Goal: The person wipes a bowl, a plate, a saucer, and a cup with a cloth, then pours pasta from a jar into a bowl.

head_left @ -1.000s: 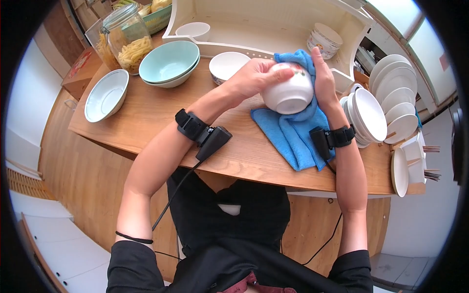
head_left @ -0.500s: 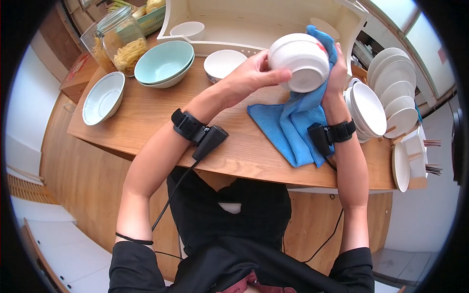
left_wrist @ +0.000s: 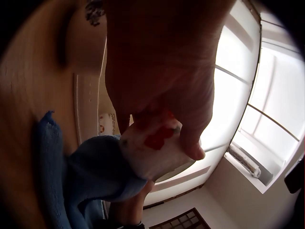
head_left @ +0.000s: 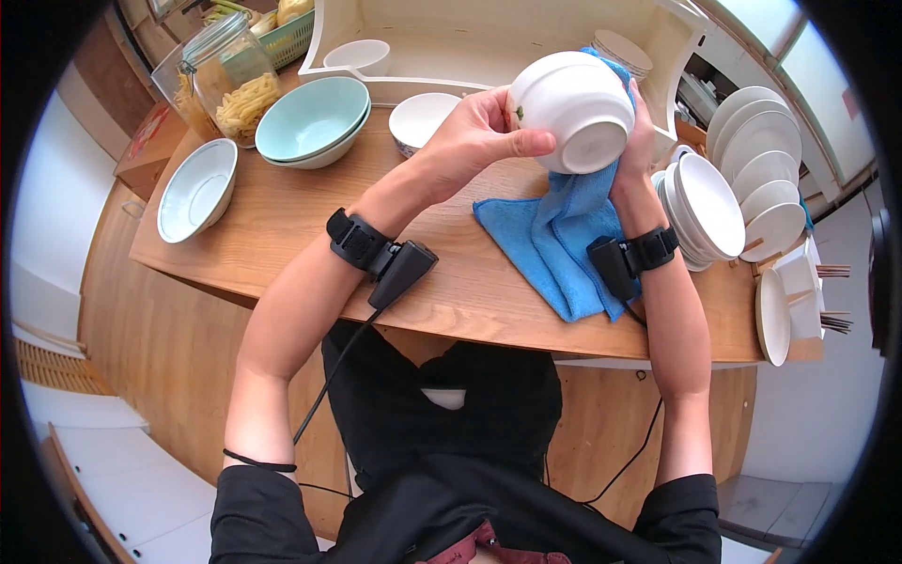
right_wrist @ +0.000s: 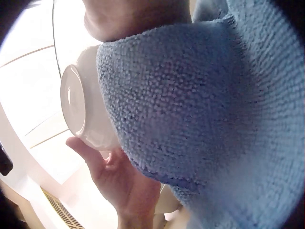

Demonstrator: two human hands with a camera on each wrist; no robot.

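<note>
A white bowl (head_left: 573, 111) is held tilted above the table, its foot ring turned toward the head camera. My left hand (head_left: 481, 141) grips its left side, thumb on the outer wall near the foot. A red flower print (left_wrist: 158, 138) shows on the bowl wall in the left wrist view. On the bowl's other side my right hand (head_left: 636, 141) holds a blue cloth (head_left: 575, 235) against rim and wall; its fingers are mostly hidden behind bowl and cloth. The cloth's lower end hangs down onto the tabletop. In the right wrist view the cloth (right_wrist: 162, 100) covers much of the bowl.
On the wooden table (head_left: 395, 273) stand a white bowl (head_left: 423, 120), stacked teal bowls (head_left: 313, 117), a tilted pale bowl (head_left: 197, 191) and a pasta jar (head_left: 246, 99). Stacked white bowls (head_left: 709, 207) and racked plates (head_left: 759, 141) are at right. Behind is a cream rack (head_left: 451, 42).
Both hands have moved up with the bowl, which has also shifted slightly right. The bowl has turned, so its red print has left the head view and a green spot shows at left.
</note>
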